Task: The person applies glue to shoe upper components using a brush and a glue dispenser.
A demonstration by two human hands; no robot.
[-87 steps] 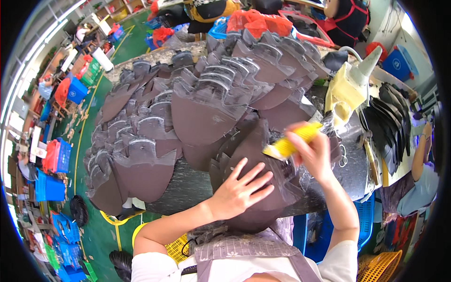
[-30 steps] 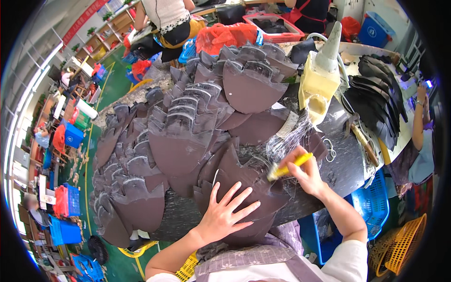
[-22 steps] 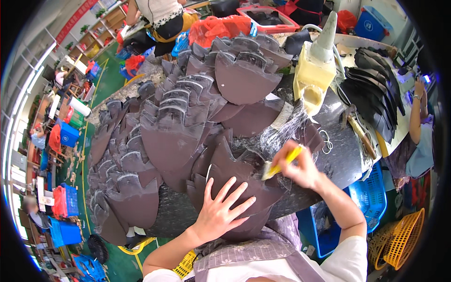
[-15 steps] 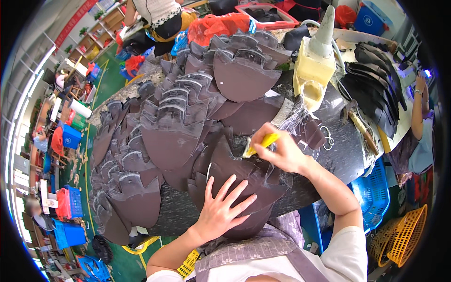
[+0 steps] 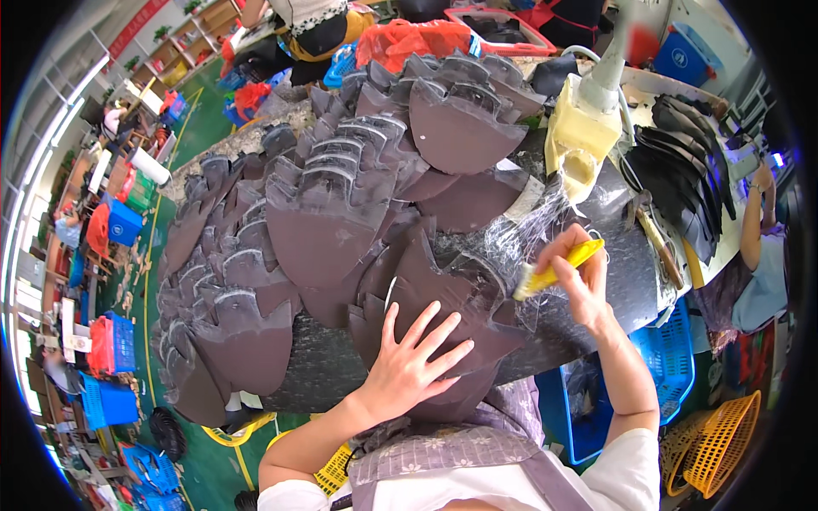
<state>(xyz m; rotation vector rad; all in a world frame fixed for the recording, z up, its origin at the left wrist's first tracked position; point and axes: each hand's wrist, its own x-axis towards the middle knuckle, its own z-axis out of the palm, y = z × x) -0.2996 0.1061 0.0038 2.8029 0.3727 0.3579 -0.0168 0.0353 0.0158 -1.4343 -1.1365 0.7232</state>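
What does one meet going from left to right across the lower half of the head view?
Blue crates on the floor → dark brown cut pieces → left hand, flat on a brown piece → right hand holding a yellow brush → blue basket → orange basket.

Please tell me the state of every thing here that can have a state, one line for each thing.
Left hand: open, fingers spread, pressed flat on the brown piece.
Right hand: closed around the yellow brush handle.
Yellow brush: held tilted, its tip at the piece's right edge.
Brown piece: lying flat, held down.
Other brown pieces: laid out in overlapping rows.
Yellow glue pot: upright on the table.
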